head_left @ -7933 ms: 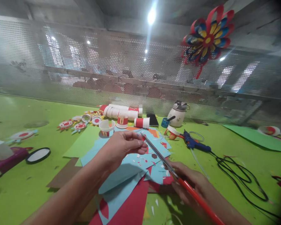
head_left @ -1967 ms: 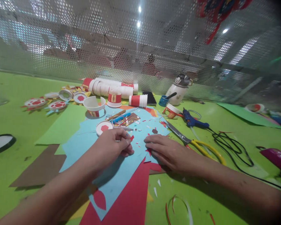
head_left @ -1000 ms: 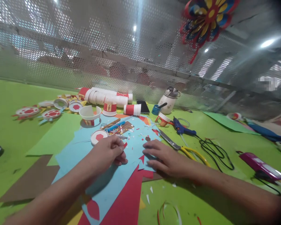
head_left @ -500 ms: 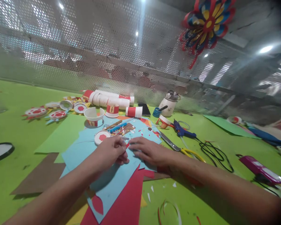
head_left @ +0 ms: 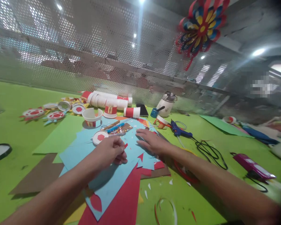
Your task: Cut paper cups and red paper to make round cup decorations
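My left hand [head_left: 114,150] is closed in a pinch on a small red paper piece [head_left: 125,145], whose tip pokes out past the fingers. Beneath it lies light blue paper [head_left: 103,178]. To its upper left is a white paper disc with a red hexagon [head_left: 100,137]. My right hand [head_left: 152,140] lies palm down over the blue paper's right part, fingers stretched and apart, holding nothing I can see. Just below it is a red paper triangle [head_left: 140,157]. The yellow scissors handle [head_left: 189,151] shows only slightly behind my right forearm.
A blue glue gun [head_left: 181,130] with a coiled black cord lies at the right, beyond it a purple device [head_left: 253,168]. Paper cups [head_left: 132,112], a cut cup [head_left: 92,118] and a bottle [head_left: 165,104] stand at the back. Decorated discs [head_left: 32,113] lie at the left.
My right hand has moved away from the left, up and to the right, uncovering a red triangle and covering the scissors. The left hand keeps its pinch on the red piece.
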The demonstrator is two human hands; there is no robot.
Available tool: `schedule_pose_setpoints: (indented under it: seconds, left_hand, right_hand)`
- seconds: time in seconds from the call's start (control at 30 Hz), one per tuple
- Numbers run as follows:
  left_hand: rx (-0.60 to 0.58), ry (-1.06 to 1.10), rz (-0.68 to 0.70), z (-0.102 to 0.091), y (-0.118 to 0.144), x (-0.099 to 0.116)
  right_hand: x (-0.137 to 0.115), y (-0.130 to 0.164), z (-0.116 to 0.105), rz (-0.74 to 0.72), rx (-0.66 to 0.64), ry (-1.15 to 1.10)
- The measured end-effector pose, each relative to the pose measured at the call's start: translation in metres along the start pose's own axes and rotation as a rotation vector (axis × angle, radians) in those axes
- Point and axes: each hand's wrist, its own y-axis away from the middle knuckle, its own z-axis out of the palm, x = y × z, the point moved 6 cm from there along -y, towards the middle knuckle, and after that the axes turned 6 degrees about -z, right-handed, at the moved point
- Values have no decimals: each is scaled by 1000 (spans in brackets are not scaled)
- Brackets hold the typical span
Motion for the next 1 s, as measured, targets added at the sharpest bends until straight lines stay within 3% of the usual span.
schedule_pose_setpoints:
  seconds: [0.1,0.2,0.3,0.37,0.57,0.67,0.77,0.87,1.0]
  left_hand:
    - [-6,12,-5,-1,-3,-2]
    - [-1,3,-7,-1,-5,-4]
    - [-20,-8,13,1,-5,-4]
    - [-18,-19,15,1,-4,-4]
    - [-23,-67,-4,1,-3,-5]
    - [-18,-76,-23,1,-1,-4]
    - [-32,-74,-22,2,0,-3]
    - [-32,-90,-14,2,0,-3]
    - [-35,-102,-18,1,-2,-4]
  right_hand:
    - [3,-18,-1,-20,56,-22]
    - [-19,-1,-15,-48,87,-46]
    - [-55,20,-15,-172,-48,-120]
    - [-64,19,-7,-227,-127,-116]
    - [-26,-11,-9,-125,37,-63]
    - [-41,6,-17,-171,52,-148]
    - [-52,19,-7,-189,-96,-195]
    - [-24,12,-7,-38,61,-112]
    - [-2,14,-18,9,123,-116]
